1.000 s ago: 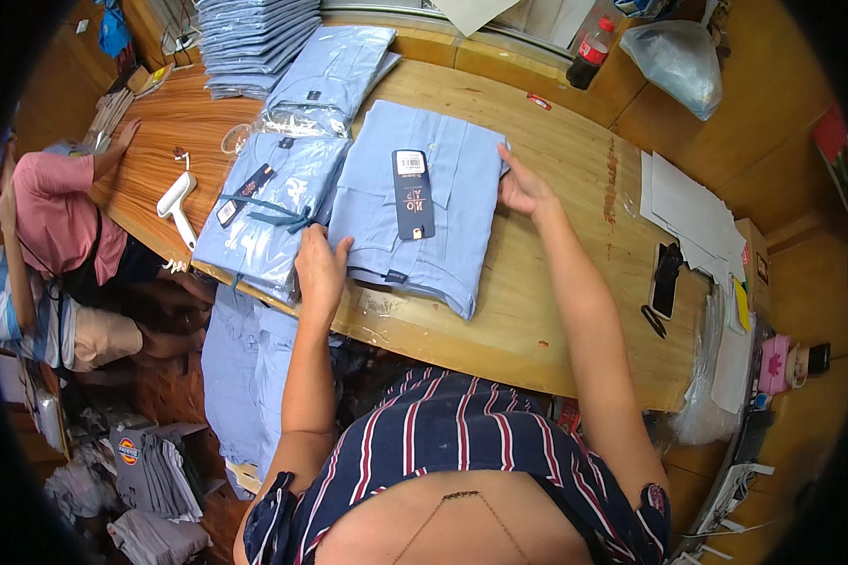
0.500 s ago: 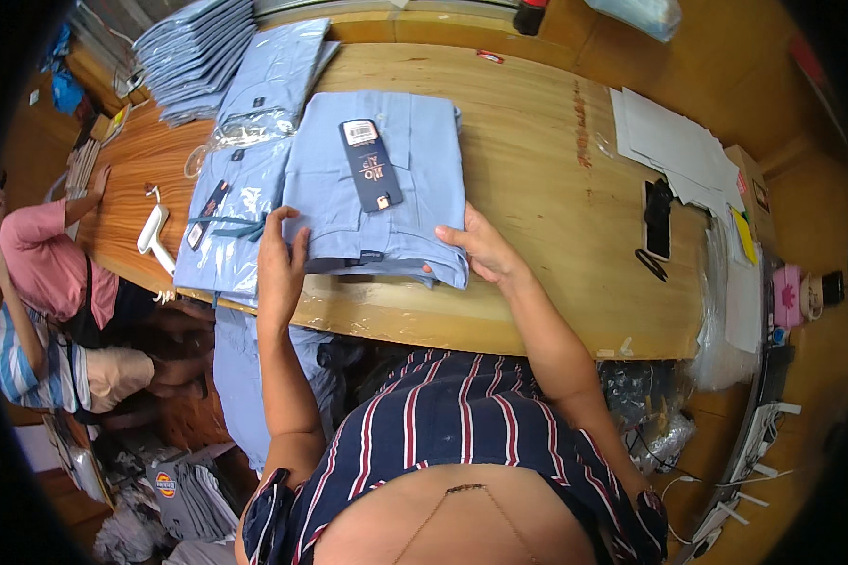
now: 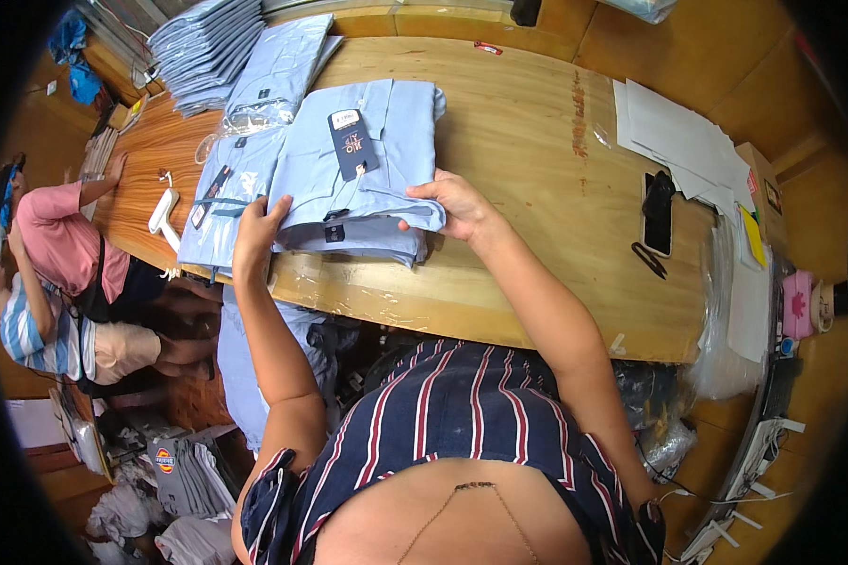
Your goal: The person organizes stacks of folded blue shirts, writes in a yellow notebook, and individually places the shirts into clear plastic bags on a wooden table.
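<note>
A folded light-blue garment with a dark hanging tag lies on the table in front of me. My left hand pinches its near left corner between thumb and fingers. At the near right corner, my right hand has its thumb on top and fingers beneath the cloth. The front edge of this garment is raised a little. Under it, another folded blue layer with a small dark label shows; whether it is a separate piece I cannot tell.
Bagged blue garments lie to the left, with a tall stack behind. A white handheld scanner sits at the left. White papers, a phone and clear plastic are on the right. Two people are at far left.
Both hands have shifted slightly left and away from me with the garment. Its front edge has risen and folded back, baring more of the layer and label beneath.
</note>
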Action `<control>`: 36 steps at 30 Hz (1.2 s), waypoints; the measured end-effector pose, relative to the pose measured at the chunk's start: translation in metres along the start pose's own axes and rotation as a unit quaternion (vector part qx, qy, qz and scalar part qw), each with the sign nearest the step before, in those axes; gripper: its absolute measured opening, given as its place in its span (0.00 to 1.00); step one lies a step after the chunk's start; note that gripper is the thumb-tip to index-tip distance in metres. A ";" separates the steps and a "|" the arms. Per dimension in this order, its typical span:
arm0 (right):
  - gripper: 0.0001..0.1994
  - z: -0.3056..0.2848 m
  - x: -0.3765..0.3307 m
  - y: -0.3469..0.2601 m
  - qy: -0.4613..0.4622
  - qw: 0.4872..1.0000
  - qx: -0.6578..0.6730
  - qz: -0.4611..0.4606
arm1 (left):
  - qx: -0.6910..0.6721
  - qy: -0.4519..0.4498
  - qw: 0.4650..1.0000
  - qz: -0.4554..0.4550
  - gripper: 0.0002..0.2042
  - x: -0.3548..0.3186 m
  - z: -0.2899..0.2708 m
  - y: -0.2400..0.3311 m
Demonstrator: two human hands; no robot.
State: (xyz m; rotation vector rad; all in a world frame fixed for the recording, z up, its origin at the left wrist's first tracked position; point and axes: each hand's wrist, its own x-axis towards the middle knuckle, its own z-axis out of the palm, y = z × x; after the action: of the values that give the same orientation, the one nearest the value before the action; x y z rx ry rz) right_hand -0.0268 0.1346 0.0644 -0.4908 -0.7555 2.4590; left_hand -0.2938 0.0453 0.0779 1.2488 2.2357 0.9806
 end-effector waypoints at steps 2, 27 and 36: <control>0.24 0.001 -0.003 -0.001 -0.002 0.998 -0.049 -0.038 | -0.058 0.040 0.997 0.018 0.19 -0.002 0.004 0.002; 0.20 -0.181 -0.173 -0.046 0.518 0.660 -0.498 -0.220 | 0.159 -0.112 0.861 0.470 0.33 -0.122 0.208 0.132; 0.31 -0.176 -0.154 -0.038 0.327 0.893 -0.153 -0.270 | 0.108 -0.110 0.871 0.467 0.29 -0.115 0.234 0.119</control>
State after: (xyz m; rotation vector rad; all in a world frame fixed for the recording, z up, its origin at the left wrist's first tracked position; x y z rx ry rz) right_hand 0.1938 0.1463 -0.0213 -1.0050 -0.8370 1.5182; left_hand -0.0177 0.0794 0.0077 2.5045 1.5332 0.8004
